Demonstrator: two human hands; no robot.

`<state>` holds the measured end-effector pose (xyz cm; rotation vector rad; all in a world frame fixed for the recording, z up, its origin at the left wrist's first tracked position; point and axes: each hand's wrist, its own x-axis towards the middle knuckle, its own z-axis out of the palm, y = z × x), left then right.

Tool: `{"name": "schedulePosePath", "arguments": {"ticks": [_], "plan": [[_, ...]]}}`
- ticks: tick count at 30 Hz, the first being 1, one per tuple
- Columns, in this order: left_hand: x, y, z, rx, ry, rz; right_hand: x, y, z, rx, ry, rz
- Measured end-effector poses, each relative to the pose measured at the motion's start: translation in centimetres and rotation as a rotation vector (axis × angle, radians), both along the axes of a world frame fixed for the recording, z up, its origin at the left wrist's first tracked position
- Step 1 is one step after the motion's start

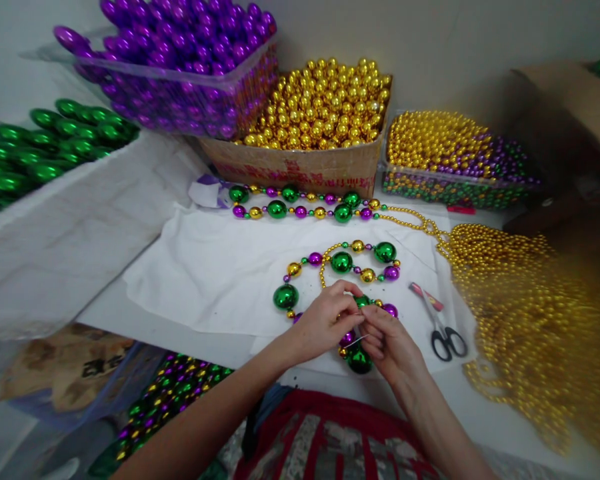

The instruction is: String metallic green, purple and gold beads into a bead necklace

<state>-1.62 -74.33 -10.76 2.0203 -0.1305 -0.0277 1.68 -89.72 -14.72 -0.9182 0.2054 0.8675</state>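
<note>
A bead necklace (342, 262) of large green, gold and purple balls lies looped on a white cloth (210, 267). My left hand (325, 320) and my right hand (387, 343) meet at its near end, fingers pinched together over the string. A thin needle or wire (354, 343) shows between them, and a large green bead (359, 360) sits just under my right hand. A second, finished-looking strand (300, 203) lies straight across the back of the cloth.
Scissors (443, 330) lie right of my hands. A pile of gold bead strings (525, 300) fills the right side. Bins of purple (190, 60), gold (320, 100), mixed small (455, 157) and green (45, 143) beads stand behind. A bin of strands (170, 393) sits low left.
</note>
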Motion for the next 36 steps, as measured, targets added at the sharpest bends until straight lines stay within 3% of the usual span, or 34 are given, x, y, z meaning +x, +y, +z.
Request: {"name": "schedulePosePath", "arguments": {"ticks": [5, 8, 10, 14, 15, 17, 20, 22, 25, 28, 32, 36], "plan": [[0.7, 1.2, -0.5, -0.441, 0.322, 0.042, -0.7, 0.3, 0.2, -0.176, -0.231, -0.065], [1.0, 1.1, -0.8, -0.531, 0.374, 0.133, -1.3, 0.3, -0.1, -0.289, -0.404, -0.144], [1.1, 0.6, -1.0, -0.540, 0.369, 0.185, -1.6, 0.1, -0.5, -0.417, -0.650, -0.164], [1.2, -0.2, -1.1, -0.554, 0.343, 0.233, -1.8, -0.6, -1.4, -0.737, -1.424, -0.108], [1.2, -0.2, -1.1, -0.555, 0.336, 0.237, -1.8, -0.8, -1.5, -0.769, -1.496, -0.088], [1.2, -0.1, -1.1, -0.551, 0.331, 0.234, -1.7, -0.8, -1.6, -0.717, -1.342, -0.060], [1.2, 0.2, -0.9, -0.548, 0.307, 0.212, -1.4, -0.6, -1.2, -0.384, -0.652, -0.028], [1.0, 0.4, -0.7, -0.559, 0.285, 0.166, -1.1, -0.5, -0.6, -0.198, -0.339, 0.031], [0.7, 0.5, -0.2, -0.572, 0.271, 0.046, -0.7, -0.8, 0.0, -0.032, -0.140, 0.147], [0.5, 0.4, 0.2, -0.553, 0.230, -0.040, -0.6, -1.2, 0.4, 0.122, 0.039, 0.168], [0.2, 0.0, 0.3, -0.319, 0.117, -0.098, -0.5, -1.4, 0.3, 0.245, 0.207, 0.108], [0.2, -0.6, 0.1, -0.114, 0.002, -0.049, -0.4, -1.3, 0.1, 0.312, 0.321, 0.082]]}}
